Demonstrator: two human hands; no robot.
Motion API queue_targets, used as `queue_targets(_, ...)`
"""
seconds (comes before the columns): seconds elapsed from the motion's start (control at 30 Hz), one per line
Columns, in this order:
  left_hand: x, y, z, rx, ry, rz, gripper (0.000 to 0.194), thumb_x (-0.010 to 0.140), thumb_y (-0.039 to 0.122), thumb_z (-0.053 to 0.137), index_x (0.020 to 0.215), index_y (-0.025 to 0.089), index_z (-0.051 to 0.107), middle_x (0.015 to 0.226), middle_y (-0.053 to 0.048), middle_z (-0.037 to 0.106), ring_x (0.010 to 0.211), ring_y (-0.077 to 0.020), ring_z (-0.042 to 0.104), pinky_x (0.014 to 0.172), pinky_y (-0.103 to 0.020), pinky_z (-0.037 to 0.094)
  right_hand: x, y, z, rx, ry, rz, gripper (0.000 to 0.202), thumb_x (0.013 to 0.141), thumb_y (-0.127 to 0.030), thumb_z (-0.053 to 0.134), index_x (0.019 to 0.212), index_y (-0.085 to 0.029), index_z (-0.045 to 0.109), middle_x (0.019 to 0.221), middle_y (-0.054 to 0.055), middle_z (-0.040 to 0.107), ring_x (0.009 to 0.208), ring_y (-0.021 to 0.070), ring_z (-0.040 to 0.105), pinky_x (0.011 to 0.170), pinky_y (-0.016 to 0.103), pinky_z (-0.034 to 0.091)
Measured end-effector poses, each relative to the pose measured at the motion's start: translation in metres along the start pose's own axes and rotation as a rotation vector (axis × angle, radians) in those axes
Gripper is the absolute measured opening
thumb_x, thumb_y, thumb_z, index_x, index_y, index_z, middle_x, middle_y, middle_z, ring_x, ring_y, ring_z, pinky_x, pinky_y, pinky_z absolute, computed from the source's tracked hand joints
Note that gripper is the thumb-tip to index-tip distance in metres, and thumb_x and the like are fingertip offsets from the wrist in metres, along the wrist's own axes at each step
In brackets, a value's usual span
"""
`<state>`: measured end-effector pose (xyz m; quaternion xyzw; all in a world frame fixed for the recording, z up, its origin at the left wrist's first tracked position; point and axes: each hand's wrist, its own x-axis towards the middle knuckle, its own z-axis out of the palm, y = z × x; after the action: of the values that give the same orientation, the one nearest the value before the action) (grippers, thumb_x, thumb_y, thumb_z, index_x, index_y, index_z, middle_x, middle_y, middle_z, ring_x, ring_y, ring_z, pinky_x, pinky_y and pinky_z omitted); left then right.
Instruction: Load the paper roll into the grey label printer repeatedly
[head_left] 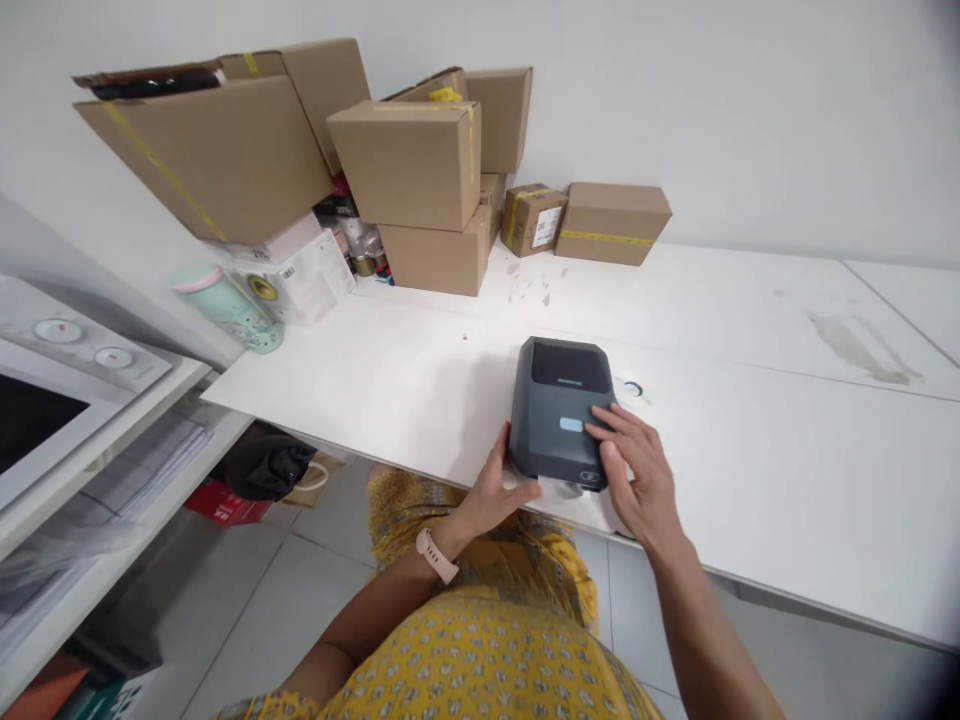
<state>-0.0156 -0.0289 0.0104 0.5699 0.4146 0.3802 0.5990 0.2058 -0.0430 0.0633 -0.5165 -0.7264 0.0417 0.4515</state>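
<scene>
A dark grey boxy device [559,400] with a black upper panel and a light blue rectangle on its face lies on the white table near the front edge. My left hand [491,500] grips its lower left corner, thumb along the front and fingers against the side. On the right, my right hand [637,470] rests outstretched fingers on the top face beside the blue rectangle, with the fingers slightly apart. Part of a white round item with a teal ring [634,388] shows beyond the device's right side. White material, partly hidden, is under the device's front.
Several cardboard boxes [409,165] are stacked at the back left, with a small box [534,220] and a longer one [613,225] against the wall. A mint tumbler [232,310] stands at the table's left end. A white microwave [67,360] sits on the shelf at left.
</scene>
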Motion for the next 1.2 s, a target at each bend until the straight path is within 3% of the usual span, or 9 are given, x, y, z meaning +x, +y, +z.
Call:
queue_targets(0.1,-0.002,0.003,0.000,-0.041,0.001,0.015,0.095,0.090,0.067,0.056,0.161,0.017,0.017,0.169,-0.017,0.021,0.156,-0.0326,0.022,0.128,-0.049,0.022,-0.007,0.004,0.011,-0.089,0.067,-0.009,0.026,0.099,-0.022,0.050,0.114,-0.025,0.070,0.127,0.009,0.071,0.124,0.0283,0.061,0.108,0.056,0.045)
queue_targets(0.23,0.011,0.029,0.005,0.134,0.195,0.098,0.069,0.101,0.057,0.039,0.160,0.026,0.020,0.171,-0.010,0.016,0.158,-0.0276,0.016,0.129,-0.049,0.019,0.019,0.004,0.013,-0.234,0.047,-0.058,0.023,0.100,-0.024,0.049,0.098,-0.027,0.072,0.097,0.003,0.077,0.091,0.0223,0.068,0.108,0.053,0.042)
queue_targets(0.3,0.029,0.048,0.008,0.268,0.300,0.340,0.064,0.103,0.052,0.037,0.159,0.027,0.020,0.169,-0.010,0.020,0.157,-0.0261,0.019,0.129,-0.050,0.019,0.040,0.002,0.014,-0.296,-0.008,-0.093,0.026,0.101,-0.027,0.046,0.108,-0.026,0.071,0.102,0.006,0.075,0.096,0.0240,0.065,0.106,0.051,0.043)
queue_targets(0.4,0.063,0.073,0.011,0.501,0.358,0.768,0.061,0.102,0.050,0.035,0.157,0.024,0.024,0.164,-0.012,0.032,0.155,-0.0284,0.023,0.127,-0.055,0.021,0.064,-0.001,0.017,-0.325,-0.132,-0.172,0.039,0.102,-0.031,0.041,0.136,-0.023,0.058,0.140,0.011,0.062,0.127,0.0296,0.055,0.113,0.055,0.036)
queue_targets(0.53,0.087,0.086,0.014,0.632,0.274,0.979,0.058,0.102,0.047,0.030,0.154,0.022,0.027,0.157,-0.014,0.040,0.152,-0.0300,0.029,0.123,-0.057,0.029,0.071,0.000,0.022,-0.215,-0.203,-0.255,0.047,0.102,-0.032,0.038,0.146,-0.023,0.049,0.150,0.011,0.053,0.139,0.0318,0.045,0.113,0.056,0.037)
queue_targets(0.97,0.093,0.077,0.016,0.656,0.248,0.957,0.053,0.100,0.036,0.041,0.150,0.021,0.032,0.146,-0.013,0.052,0.142,-0.0264,0.044,0.117,-0.053,0.039,0.067,0.001,0.023,-0.101,-0.107,-0.180,0.033,0.100,-0.025,0.043,0.127,-0.021,0.062,0.118,0.011,0.072,0.114,0.0276,0.063,0.098,0.048,0.051)
queue_targets(1.03,0.081,0.066,0.016,0.623,0.311,0.918,0.059,0.099,0.035,0.047,0.152,0.023,0.027,0.152,-0.013,0.046,0.145,-0.0267,0.040,0.119,-0.053,0.036,0.064,0.000,0.022,-0.087,-0.046,-0.083,0.033,0.101,-0.028,0.044,0.127,-0.023,0.063,0.117,0.010,0.072,0.113,0.0274,0.063,0.100,0.049,0.050)
queue_targets(1.13,0.037,0.038,0.014,0.552,0.411,0.752,0.074,0.096,0.037,0.056,0.157,0.024,0.017,0.164,-0.016,0.023,0.153,-0.0314,0.024,0.122,-0.056,0.030,0.049,0.004,0.022,-0.004,0.075,0.142,0.033,0.100,-0.035,0.049,0.129,-0.026,0.063,0.122,0.009,0.070,0.116,0.0269,0.062,0.103,0.049,0.049)
queue_targets(1.2,0.000,0.019,0.012,0.472,0.489,0.573,0.071,0.095,0.038,0.058,0.155,0.023,0.023,0.162,-0.018,0.027,0.151,-0.0320,0.028,0.120,-0.053,0.033,0.036,0.010,0.024,0.105,0.113,0.269,0.037,0.100,-0.039,0.050,0.132,-0.026,0.061,0.133,0.009,0.065,0.126,0.0269,0.058,0.109,0.050,0.046)
